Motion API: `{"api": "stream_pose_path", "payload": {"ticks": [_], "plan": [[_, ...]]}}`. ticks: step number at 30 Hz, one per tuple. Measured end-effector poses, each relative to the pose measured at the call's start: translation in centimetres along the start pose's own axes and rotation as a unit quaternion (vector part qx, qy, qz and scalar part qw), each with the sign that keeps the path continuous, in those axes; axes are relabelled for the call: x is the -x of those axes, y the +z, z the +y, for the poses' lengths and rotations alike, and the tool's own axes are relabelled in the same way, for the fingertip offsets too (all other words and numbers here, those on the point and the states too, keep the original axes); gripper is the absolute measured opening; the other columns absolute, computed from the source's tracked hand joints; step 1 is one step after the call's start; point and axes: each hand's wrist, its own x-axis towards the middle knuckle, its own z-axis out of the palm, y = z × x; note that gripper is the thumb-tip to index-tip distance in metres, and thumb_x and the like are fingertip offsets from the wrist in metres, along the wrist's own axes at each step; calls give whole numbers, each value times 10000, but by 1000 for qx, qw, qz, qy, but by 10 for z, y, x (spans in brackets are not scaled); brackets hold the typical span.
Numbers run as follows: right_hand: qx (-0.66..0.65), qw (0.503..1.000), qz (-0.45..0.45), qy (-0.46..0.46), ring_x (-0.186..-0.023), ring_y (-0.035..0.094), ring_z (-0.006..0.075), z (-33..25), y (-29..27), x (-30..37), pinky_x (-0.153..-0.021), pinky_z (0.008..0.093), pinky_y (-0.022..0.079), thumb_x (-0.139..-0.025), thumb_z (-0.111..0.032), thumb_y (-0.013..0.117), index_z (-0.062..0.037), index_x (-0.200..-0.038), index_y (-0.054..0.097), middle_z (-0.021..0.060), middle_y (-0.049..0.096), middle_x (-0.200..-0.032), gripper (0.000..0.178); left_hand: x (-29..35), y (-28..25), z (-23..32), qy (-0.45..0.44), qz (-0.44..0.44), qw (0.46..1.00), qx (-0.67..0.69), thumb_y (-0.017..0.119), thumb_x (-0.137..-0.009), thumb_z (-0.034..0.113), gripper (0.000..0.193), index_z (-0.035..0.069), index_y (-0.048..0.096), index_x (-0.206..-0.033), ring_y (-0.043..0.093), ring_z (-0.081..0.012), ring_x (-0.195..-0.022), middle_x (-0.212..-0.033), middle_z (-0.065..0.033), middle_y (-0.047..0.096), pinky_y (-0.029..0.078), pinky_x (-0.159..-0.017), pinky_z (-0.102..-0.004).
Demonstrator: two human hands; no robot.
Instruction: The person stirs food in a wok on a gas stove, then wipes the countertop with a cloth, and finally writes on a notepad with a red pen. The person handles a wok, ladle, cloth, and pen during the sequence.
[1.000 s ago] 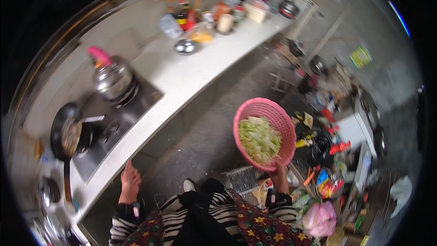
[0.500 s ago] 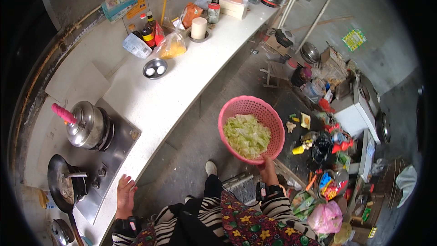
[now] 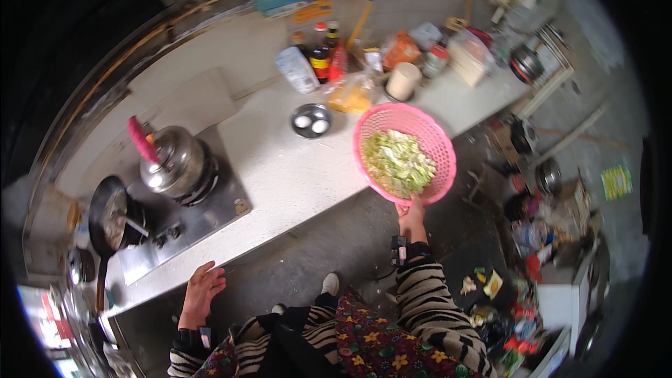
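Pale green chopped cabbage (image 3: 396,162) lies in a pink plastic colander (image 3: 446,168), whose near rim my right hand (image 3: 411,217) grips. The colander hangs in the air, its far side overlapping the counter's front edge in view. My left hand (image 3: 201,292) is empty, fingers apart, a little in front of the counter edge by the stove. On the counter (image 3: 280,175), a small metal bowl (image 3: 297,113) holds two white eggs (image 3: 311,124). Behind the colander stand a plastic bag of something yellow (image 3: 350,96) and a cream-coloured cylinder (image 3: 404,81).
At left, a steel kettle (image 3: 175,161) with a pink-wrapped handle and a black wok (image 3: 112,220) stand on the gas stove (image 3: 217,196). Sauce bottles (image 3: 319,59) line the wall. Right of me, packets and bags clutter the floor around a white cabinet (image 3: 560,308).
My view has turned left toward the counter. The colander in my right hand has gone from above the floor to the counter's edge. My left hand remains empty.
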Motion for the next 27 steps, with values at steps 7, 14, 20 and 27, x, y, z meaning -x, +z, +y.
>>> {"api": "stream_pose_path", "payload": {"ticks": [7,14,20,27], "plan": [[37,994,-106,4,-1130,574,283,12,57,-28,-1010,382,482,-942,-280,573,-4,-1353,429,154,554,-1273,516,49,-10,-12,18,105,994,29,592,-963,188,344,8,549,-1253,628,-181,-928,-1093,-120,650,524,-851,-311],[96,981,-139,98,-1086,562,228,-4,54,-4,-1003,369,472,-894,-507,641,38,-1291,454,127,539,-1237,699,87,-33,-48,-15,172,982,77,603,-956,223,342,26,563,-1232,622,-178,-940,-1066,-89,650,518,-841,-318],[262,933,-246,31,-988,610,137,-8,-5,39,-846,251,484,-853,-335,737,-21,-1204,569,80,653,-1054,501,98,-72,-66,23,200,971,129,617,-947,220,267,31,602,-1135,629,-154,-853,-982,-69,665,531,-785,-297],[226,965,-111,77,-483,389,129,-33,-39,109,-414,251,333,-899,-450,657,-32,-1276,505,4,388,-623,583,121,-141,-85,76,265,947,163,672,-916,341,308,108,548,-757,473,-84,-543,-645,15,533,366,-492,-232]]}}
